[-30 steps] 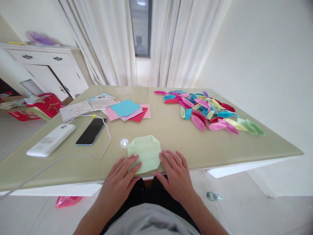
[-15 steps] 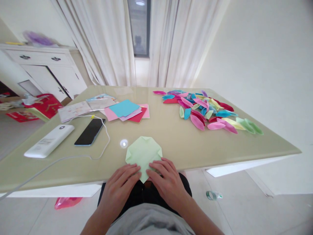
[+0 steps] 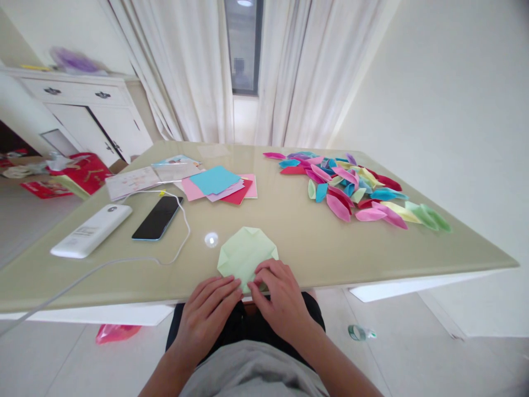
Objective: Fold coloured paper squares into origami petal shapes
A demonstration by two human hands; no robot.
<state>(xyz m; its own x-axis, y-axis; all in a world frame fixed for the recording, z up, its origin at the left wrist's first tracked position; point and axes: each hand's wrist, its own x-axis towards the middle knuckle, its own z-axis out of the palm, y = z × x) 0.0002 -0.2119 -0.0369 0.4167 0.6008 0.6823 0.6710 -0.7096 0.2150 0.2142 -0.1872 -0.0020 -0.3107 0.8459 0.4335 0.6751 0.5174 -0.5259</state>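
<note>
Since the earlier frame, the right hand (image 3: 280,300) curls more over the green paper (image 3: 246,253). Left hand (image 3: 209,309) fingers lie together on its near-left edge; whether either hand pinches cannot be told. Most of the paper extends just beyond the grip. Farther left is the phone (image 3: 157,218); beyond, coloured sheets (image 3: 215,182); beyond right, folded paper pieces (image 3: 339,207).

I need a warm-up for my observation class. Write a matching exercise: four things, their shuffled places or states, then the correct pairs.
1. light green folded paper
2. smartphone
3. square blue sheet
4. plastic bottle

A. lying on the floor
B. overlapping a pink sheet
C. touched by the left hand and right hand
D. black-faced, beside a white cable

Pairs: 1-C, 2-D, 3-B, 4-A
</note>
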